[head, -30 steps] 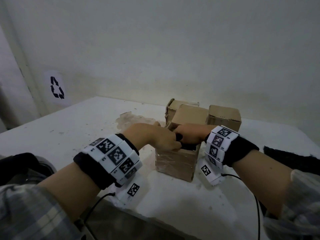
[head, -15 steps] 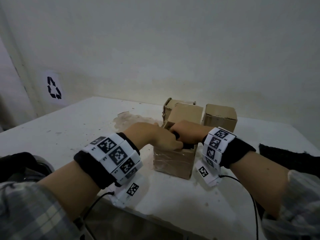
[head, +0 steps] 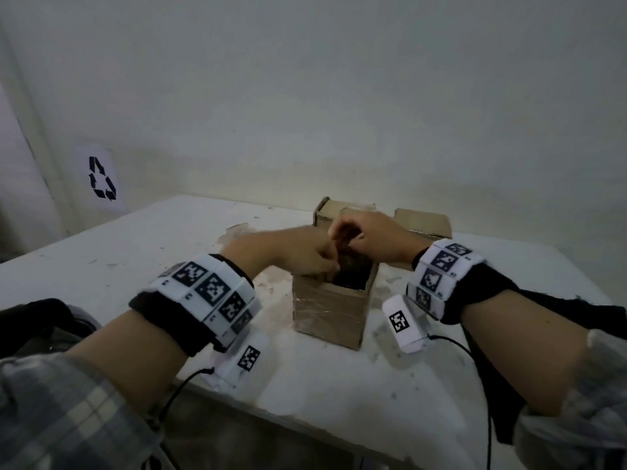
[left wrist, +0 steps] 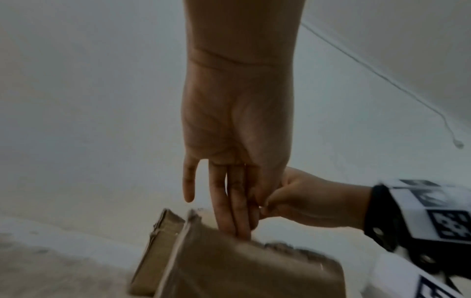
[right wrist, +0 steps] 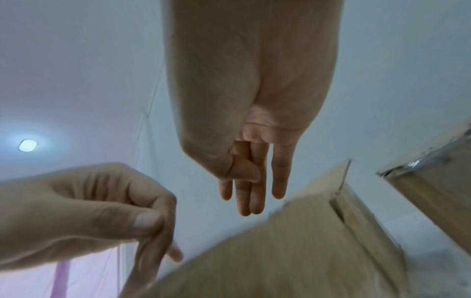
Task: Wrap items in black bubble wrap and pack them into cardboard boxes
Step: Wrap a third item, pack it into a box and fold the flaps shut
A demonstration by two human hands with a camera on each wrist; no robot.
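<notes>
An open cardboard box point(head: 330, 313) stands on the white table point(head: 135, 252) in front of me. A black wrapped item point(head: 353, 278) lies inside it. My left hand point(head: 312, 259) is at the box's left rim. The left wrist view shows its straight fingers point(left wrist: 229, 211) reaching down behind the box wall point(left wrist: 242, 268). My right hand point(head: 369, 237) hovers over the far side of the box and holds nothing. Its fingers point(right wrist: 252, 191) point past the upright flap point(right wrist: 318, 191) in the right wrist view.
Two more cardboard boxes stand just behind: an open one point(head: 339, 210) and a closed one point(head: 424, 222). A sheet of black bubble wrap point(head: 556, 300) lies at the right under my forearm. The table's front edge point(head: 305, 422) is close. A recycling sign point(head: 101, 179) hangs on the wall.
My right hand has lifted off the black item and moved up toward the far flap. The left hand stays at the box's left rim.
</notes>
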